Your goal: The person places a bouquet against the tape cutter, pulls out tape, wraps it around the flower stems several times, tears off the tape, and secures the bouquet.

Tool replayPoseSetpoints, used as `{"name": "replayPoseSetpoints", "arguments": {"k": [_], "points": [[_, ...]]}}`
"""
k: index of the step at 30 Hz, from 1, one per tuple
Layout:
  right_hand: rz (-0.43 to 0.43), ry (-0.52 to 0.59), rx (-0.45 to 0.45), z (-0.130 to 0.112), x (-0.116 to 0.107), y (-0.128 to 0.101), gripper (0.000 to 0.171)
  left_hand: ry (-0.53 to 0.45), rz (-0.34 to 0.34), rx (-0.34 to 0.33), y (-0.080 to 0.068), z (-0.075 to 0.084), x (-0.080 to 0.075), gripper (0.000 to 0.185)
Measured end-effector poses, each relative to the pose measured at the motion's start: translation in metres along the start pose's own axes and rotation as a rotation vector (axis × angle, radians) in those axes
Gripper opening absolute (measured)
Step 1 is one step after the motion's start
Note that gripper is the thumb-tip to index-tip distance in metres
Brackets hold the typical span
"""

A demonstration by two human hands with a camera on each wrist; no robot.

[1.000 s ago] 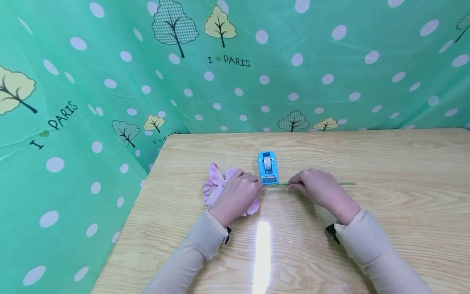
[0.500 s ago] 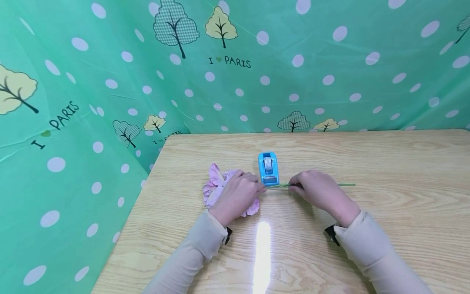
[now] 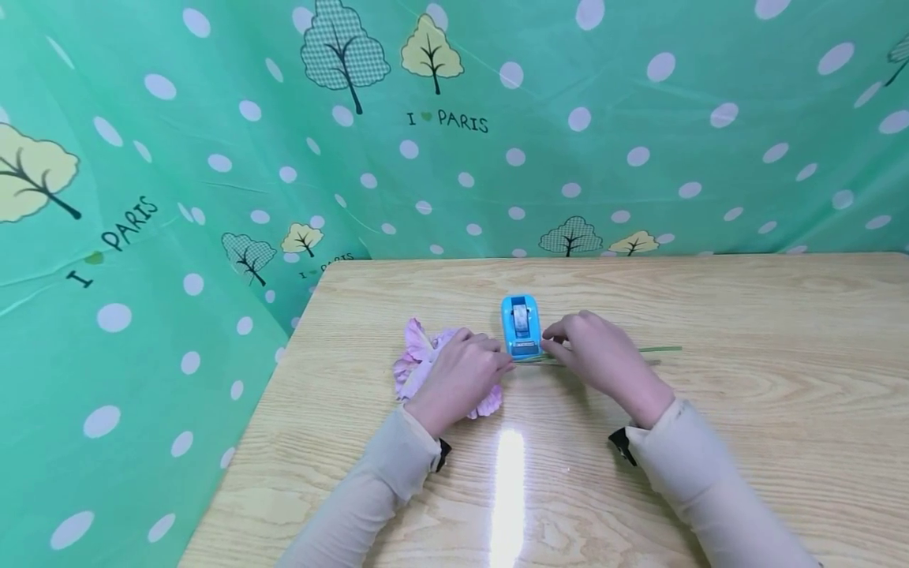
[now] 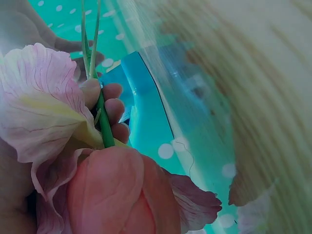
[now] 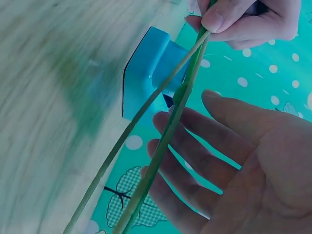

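My left hand (image 3: 458,375) pinches several thin green stems (image 5: 161,146) between thumb and fingers, just below their blooms. Two blooms show in the left wrist view: a ruffled pink-purple flower (image 4: 44,92) and a rounded salmon-pink one (image 4: 117,190). The stems reach rightward over the table and spread apart toward their ends. Beside them is my right hand (image 3: 604,359), thumb away from the loosely extended fingers (image 5: 209,165); whether the fingertips touch the stems I cannot tell. Just beyond the stems stands a blue tape dispenser (image 3: 507,319) with a clear roll, close to the right fingertips.
The wood-grain table (image 3: 781,379) carries a bright light reflection in front of the hands. A green dotted curtain (image 3: 639,102) printed with trees hangs behind the table and along its left side.
My right hand has let go of the stems and moved a little left and up toward the tape dispenser. The stem ends have spread apart. My left hand keeps its hold.
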State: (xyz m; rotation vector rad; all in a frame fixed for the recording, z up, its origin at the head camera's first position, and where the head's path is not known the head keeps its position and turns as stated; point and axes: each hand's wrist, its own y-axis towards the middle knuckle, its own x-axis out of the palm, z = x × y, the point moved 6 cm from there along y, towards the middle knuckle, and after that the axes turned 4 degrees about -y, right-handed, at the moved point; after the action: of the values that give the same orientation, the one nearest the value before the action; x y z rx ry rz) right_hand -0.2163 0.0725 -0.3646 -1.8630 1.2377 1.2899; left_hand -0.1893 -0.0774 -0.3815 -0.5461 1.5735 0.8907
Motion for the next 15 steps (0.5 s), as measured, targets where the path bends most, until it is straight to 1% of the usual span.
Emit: {"name": "replayPoseSetpoints", "arguments": {"k": [6,15], "points": [[-0.001,0.040,0.009,-0.005,0.004,0.010,0.018,0.002,-0.010,0.004,0.000,0.001,0.001,0.019],[-0.013,0.079,0.038,-0.002,0.016,0.018,0.019,0.014,-0.008,0.010,0.000,0.001,0.000,0.020]]}}
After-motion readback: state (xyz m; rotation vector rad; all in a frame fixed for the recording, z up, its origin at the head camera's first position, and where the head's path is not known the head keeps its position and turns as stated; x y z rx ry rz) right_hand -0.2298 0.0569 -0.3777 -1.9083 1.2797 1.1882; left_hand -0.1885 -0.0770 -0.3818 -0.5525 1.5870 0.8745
